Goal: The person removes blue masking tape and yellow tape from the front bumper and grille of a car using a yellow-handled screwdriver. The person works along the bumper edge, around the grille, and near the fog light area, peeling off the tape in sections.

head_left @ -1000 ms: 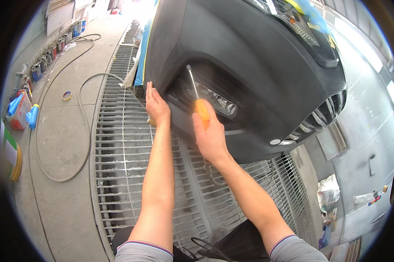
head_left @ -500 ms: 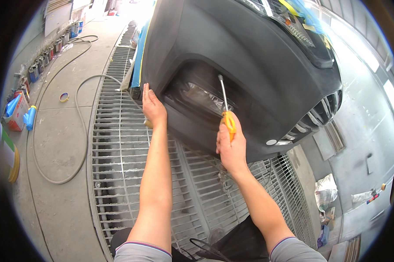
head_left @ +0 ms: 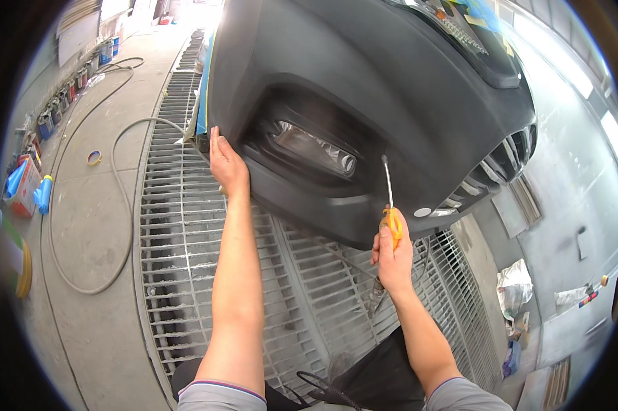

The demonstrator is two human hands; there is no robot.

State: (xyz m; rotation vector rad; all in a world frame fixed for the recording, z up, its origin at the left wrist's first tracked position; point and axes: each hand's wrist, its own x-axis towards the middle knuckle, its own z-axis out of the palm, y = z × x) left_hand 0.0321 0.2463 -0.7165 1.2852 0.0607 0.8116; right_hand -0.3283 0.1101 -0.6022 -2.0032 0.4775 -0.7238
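Note:
A matte dark car bumper [head_left: 309, 41] fills the upper middle. My left hand [head_left: 229, 164] lies with its fingers stretched against the bumper's left lower edge, holding nothing. My right hand [head_left: 395, 260] is closed round the yellow handle of an air blow gun [head_left: 392, 222]. The gun's thin metal nozzle points up, its dark tip in front of the bumper face, just right of the fog lamp recess; whether the tip touches cannot be made out. Inside that recess sits a crinkled silvery cover [head_left: 312, 147]. Below my right hand hangs a hose fitting [head_left: 376, 298], partly blurred.
Metal floor grating [head_left: 185, 274] runs beneath the bumper. A grey hose [head_left: 125, 226] curls over the concrete at left, near a tape roll [head_left: 94, 158] and a red-and-white box [head_left: 27, 188]. Cans [head_left: 55, 109] line the left wall. Crumpled foil [head_left: 513, 288] lies at right.
My right hand has moved the blow gun right and down, away from the recess, uncovering the silvery cover. My left hand stays on the bumper edge, while the view has shifted slightly.

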